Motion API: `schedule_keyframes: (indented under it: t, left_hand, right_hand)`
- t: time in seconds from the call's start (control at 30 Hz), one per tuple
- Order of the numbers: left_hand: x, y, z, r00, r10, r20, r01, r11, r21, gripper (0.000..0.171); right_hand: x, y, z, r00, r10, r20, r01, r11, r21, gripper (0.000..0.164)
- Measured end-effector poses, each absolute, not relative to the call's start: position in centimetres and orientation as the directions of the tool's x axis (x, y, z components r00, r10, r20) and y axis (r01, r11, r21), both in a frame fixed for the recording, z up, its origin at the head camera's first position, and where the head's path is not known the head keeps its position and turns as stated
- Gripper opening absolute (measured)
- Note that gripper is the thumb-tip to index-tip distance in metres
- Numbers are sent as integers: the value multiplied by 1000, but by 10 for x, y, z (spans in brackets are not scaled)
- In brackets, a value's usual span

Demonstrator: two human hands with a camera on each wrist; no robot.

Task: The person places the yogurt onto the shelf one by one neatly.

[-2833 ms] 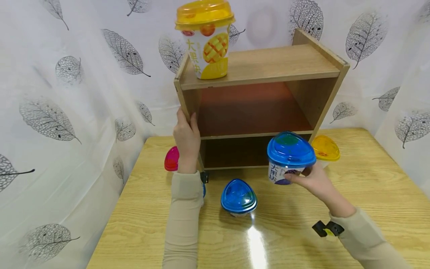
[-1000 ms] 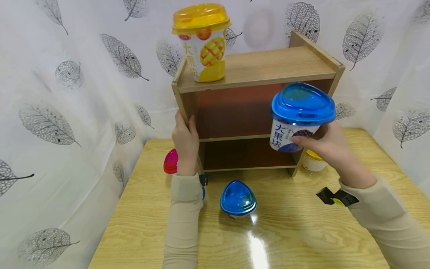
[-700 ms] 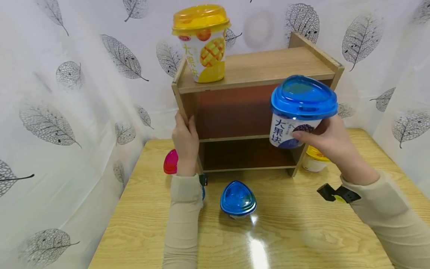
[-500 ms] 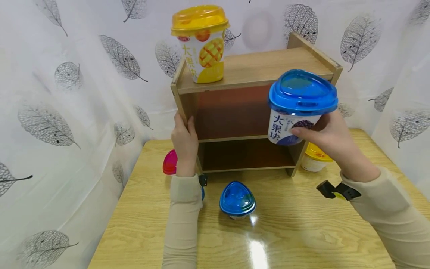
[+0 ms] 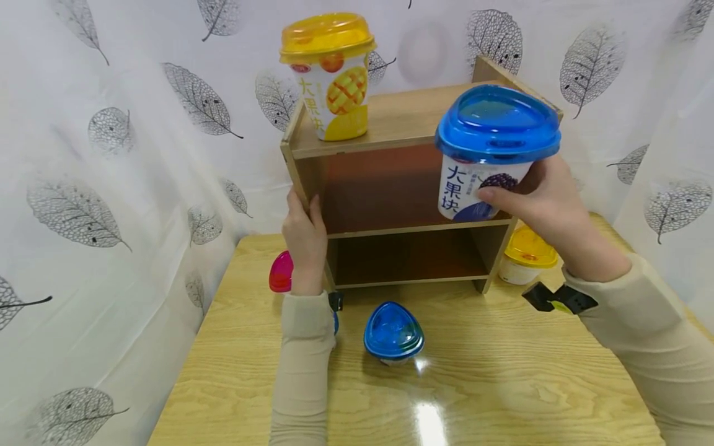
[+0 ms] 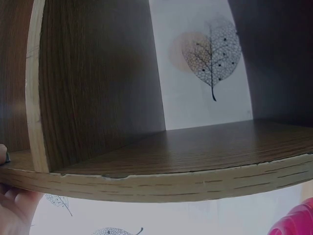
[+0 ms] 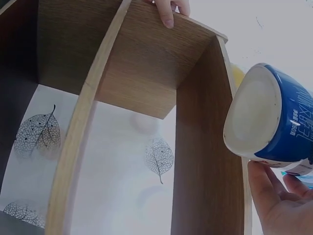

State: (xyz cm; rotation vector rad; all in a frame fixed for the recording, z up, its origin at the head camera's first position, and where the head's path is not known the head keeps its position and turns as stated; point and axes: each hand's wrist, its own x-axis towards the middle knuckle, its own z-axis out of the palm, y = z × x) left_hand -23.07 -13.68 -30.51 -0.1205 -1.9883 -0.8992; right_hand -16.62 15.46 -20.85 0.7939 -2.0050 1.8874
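A wooden shelf (image 5: 418, 230) stands on the table, and my left hand (image 5: 305, 238) grips its left side panel, thumb at the front edge. In the left wrist view part of that hand (image 6: 17, 215) shows at the lower left. My right hand (image 5: 549, 210) holds a blue-lidded yogurt cup (image 5: 491, 155) upright in the air, before the right part of the top board. The right wrist view shows the cup's white bottom (image 7: 254, 110) above the fingers (image 7: 264, 191). On the top board's left end stands a yellow-lidded yogurt cup (image 5: 331, 80).
Another blue-lidded cup (image 5: 393, 332) stands on the table (image 5: 502, 384) in front of the shelf. A yellow-lidded cup (image 5: 527, 255) is at the shelf's right, a pink-lidded one (image 5: 281, 272) at its left. A blue lid (image 5: 335, 323) is mostly hidden by my left sleeve.
My right hand has raised the blue-lidded cup from below the middle board to the height of the top board. My left hand keeps its grip on the shelf.
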Motion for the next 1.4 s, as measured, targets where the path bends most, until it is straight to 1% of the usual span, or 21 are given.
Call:
schedule_keyframes:
  t: [0.2, 0.3, 0.53, 0.77, 1.0, 1.2, 1.4]
  left_hand:
    - [-230, -137, -304, -571, -258, 780, 411, 732, 543, 35]
    - [-229, -138, -304, -568, -257, 782, 415, 731, 541, 35]
    - [-230, -138, -305, -531, -263, 806, 420, 744, 519, 33]
    - [-230, -139, -307, -530, -256, 809, 429, 742, 516, 33]
    - [-229, -139, -306, -531, -260, 807, 424, 742, 519, 34]
    - [-228, -138, -306, -530, -263, 807, 426, 740, 521, 33]
    - [-228, -137, -307, -525, -264, 809, 429, 739, 519, 33]
  right_hand:
    - [-165, 154, -199, -801, -175, 572, -577, -29, -817, 65]
    - [-165, 154, -194, -800, -148, 582, -587, -11, -810, 65]
    - [-169, 154, -179, -797, -118, 592, -595, -11, -804, 61]
    - [-174, 154, -168, -809, -90, 581, -584, 10, -812, 58]
    - [-184, 152, -159, -799, -76, 597, -599, 11, -801, 55]
    - [-192, 151, -152, -833, -47, 551, -551, 157, -820, 56]
    - [-201, 150, -146, -839, -22, 543, -527, 281, -802, 58]
